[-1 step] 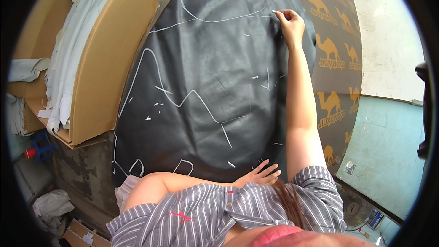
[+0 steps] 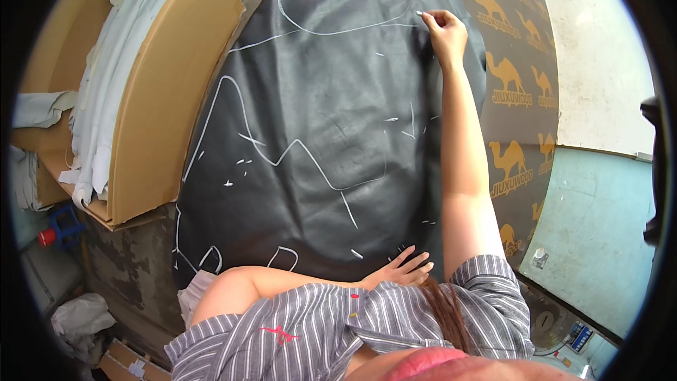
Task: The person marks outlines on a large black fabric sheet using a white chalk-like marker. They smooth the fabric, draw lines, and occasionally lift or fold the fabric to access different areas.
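A large black leather-like sheet (image 2: 331,92) spreads before me, with white drawn outlines and short dashes over it. At its far right my right hand (image 2: 448,34) pinches a small white marking stick (image 2: 419,13) between thumb and fingertips. The stick is mostly hidden, so I cannot tell whether its tip touches the sheet. A long curved line (image 2: 338,32) ends close to those fingers. Near the sheet's front edge my left hand (image 2: 400,269) lies flat with fingers spread, that forearm folded across in front of me.
On the left stands an open cardboard box (image 2: 166,92) packed with white sheets (image 2: 116,70). Brown material (image 2: 508,127) with yellow camel prints lies right of the black sheet. Beyond it are a white board (image 2: 599,56) and a light blue panel (image 2: 585,233). A crumpled white bag (image 2: 81,317) sits lower left.
My right hand has shifted slightly farther away and to the left with the marking stick. My left hand stays in place on the sheet.
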Action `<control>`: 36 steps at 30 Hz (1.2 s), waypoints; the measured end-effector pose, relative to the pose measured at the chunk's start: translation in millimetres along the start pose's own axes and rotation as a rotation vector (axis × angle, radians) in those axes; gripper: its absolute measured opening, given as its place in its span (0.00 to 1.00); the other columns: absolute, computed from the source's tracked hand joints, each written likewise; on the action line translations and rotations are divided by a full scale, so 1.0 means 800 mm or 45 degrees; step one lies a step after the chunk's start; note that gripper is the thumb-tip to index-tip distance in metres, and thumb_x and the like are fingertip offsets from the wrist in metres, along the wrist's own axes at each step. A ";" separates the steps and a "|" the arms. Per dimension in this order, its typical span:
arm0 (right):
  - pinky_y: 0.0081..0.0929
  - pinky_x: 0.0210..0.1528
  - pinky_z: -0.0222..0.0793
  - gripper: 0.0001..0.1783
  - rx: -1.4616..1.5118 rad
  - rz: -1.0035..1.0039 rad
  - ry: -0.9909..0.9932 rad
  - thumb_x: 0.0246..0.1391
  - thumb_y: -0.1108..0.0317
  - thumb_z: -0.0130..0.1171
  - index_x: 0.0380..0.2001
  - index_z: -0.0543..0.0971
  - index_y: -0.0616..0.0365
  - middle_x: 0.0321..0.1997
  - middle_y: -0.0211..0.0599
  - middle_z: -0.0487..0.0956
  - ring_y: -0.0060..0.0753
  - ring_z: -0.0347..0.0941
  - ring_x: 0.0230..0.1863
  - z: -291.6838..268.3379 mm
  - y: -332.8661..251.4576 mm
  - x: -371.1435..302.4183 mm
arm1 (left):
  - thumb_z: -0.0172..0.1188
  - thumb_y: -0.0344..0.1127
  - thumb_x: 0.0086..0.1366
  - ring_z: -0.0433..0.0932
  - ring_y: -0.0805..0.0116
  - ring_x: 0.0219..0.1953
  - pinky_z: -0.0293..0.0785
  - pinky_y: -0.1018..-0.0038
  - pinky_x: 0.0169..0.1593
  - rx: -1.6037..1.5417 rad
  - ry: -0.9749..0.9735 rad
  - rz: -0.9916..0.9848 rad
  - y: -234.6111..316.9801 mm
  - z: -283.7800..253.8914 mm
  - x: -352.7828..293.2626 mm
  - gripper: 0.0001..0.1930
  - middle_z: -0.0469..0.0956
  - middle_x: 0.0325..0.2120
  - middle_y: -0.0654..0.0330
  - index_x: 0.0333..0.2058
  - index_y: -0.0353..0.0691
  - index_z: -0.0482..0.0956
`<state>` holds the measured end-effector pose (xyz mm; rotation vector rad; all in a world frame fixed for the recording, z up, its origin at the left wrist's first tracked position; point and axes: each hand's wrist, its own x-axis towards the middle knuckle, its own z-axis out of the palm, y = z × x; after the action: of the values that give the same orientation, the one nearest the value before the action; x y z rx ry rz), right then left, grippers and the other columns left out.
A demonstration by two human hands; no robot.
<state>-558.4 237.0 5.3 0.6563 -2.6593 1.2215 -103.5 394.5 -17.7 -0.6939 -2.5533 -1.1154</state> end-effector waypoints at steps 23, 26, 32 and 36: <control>0.22 0.34 0.80 0.04 1.046 0.515 0.826 0.59 0.72 0.64 0.36 0.81 0.60 0.32 0.32 0.81 0.22 0.77 0.31 -0.159 0.108 -0.042 | 0.50 0.48 0.66 0.49 0.53 0.75 0.37 0.43 0.75 -0.207 -0.498 -0.087 -0.013 -0.046 0.019 0.30 0.60 0.69 0.56 0.64 0.38 0.70; 0.22 0.34 0.81 0.06 0.977 0.492 0.606 0.56 0.71 0.68 0.34 0.82 0.62 0.29 0.31 0.80 0.22 0.77 0.28 -0.164 0.123 -0.064 | 0.50 0.46 0.66 0.52 0.53 0.74 0.45 0.42 0.73 -0.153 -0.387 -0.046 -0.013 -0.041 0.016 0.27 0.62 0.68 0.56 0.60 0.39 0.74; 0.22 0.39 0.81 0.10 0.574 0.391 0.386 0.56 0.69 0.68 0.37 0.84 0.65 0.33 0.33 0.83 0.20 0.79 0.35 -0.152 0.136 -0.071 | 0.50 0.45 0.66 0.54 0.53 0.73 0.49 0.42 0.72 -0.132 -0.319 -0.030 -0.014 -0.038 0.014 0.25 0.63 0.67 0.56 0.59 0.41 0.75; 0.21 0.39 0.80 0.09 0.314 0.416 0.306 0.56 0.68 0.66 0.34 0.84 0.65 0.29 0.30 0.83 0.19 0.79 0.30 -0.149 0.121 -0.052 | 0.50 0.45 0.65 0.53 0.53 0.73 0.48 0.42 0.72 -0.152 -0.359 -0.056 -0.012 -0.044 0.018 0.27 0.62 0.67 0.56 0.60 0.41 0.73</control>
<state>-570.5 395.6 5.0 0.0874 -2.5000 1.6139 -119.0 366.9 6.1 -0.8844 -2.7626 -1.2734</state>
